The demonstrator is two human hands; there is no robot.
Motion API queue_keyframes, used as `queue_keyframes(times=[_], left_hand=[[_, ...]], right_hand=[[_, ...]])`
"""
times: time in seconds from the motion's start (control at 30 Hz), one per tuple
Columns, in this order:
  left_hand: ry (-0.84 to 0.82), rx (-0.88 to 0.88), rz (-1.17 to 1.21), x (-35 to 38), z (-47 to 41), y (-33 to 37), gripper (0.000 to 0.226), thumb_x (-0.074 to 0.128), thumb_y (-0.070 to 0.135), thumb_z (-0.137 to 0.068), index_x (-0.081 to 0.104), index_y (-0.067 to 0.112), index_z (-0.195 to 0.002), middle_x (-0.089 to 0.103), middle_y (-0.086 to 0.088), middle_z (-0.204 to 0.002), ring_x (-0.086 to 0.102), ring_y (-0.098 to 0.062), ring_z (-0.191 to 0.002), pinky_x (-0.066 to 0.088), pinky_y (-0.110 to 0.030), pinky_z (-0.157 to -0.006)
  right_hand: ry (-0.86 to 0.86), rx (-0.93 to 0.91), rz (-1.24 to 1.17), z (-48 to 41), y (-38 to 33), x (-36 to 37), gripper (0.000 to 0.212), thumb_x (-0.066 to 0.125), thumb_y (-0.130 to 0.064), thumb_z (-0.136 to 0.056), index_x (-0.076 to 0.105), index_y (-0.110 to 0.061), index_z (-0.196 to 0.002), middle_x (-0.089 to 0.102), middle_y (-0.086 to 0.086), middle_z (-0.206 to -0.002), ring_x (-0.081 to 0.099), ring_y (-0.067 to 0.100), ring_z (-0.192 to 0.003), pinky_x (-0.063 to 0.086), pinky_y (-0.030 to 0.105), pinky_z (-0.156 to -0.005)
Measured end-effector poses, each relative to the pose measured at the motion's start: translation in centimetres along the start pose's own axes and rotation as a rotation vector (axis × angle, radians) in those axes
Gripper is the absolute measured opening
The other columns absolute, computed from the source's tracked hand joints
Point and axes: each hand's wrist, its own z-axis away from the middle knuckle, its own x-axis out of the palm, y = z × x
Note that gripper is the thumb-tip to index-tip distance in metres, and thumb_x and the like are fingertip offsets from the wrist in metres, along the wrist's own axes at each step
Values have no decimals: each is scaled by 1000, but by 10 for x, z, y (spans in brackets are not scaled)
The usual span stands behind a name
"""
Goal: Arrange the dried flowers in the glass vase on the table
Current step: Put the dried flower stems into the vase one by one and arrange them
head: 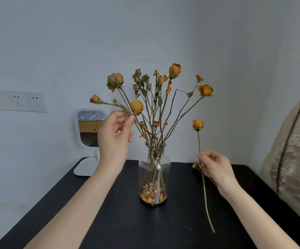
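Pinches a stem [125, 109] in the vase [153, 177] with fingers [130, 121] of the raised left hand [115, 135]. Grips a loose rose [197, 124] upright in the right hand [215, 166], fingers curled, over the bench [109, 221].

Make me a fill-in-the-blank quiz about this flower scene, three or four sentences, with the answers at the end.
The right hand holds a loose flower by its ____.
The left hand pinches the bunch standing in the glass ____.
Loose petals lie at its ____.
It stands on a ____ table.
Answers: stem; vase; bottom; black.
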Motion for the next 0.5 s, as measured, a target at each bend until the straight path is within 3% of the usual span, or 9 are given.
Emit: queue_keyframes(times=[0.33,0.5], left_hand=[[-93,28,-255,22,2,-24,7,60,20,-88,58,23,-94,56,18,-78,57,-6,-63,42,-6,-49],[-163,80,-428,28,-1,-37,7,62,29,-86,62,25,-93,58,8,-64,60,-11,-64,45,-15,-57]], right_hand=[[30,4,57,-6,8,-7,8,58,-20,-90,64,-14,-89,54,2,-67,49,11,-61,41,21,-54],[21,8,51,-7,12,-8,9,59,-19,-90,64,-12,-88,53,1,-64,46,9,-56,38,17,-48]])
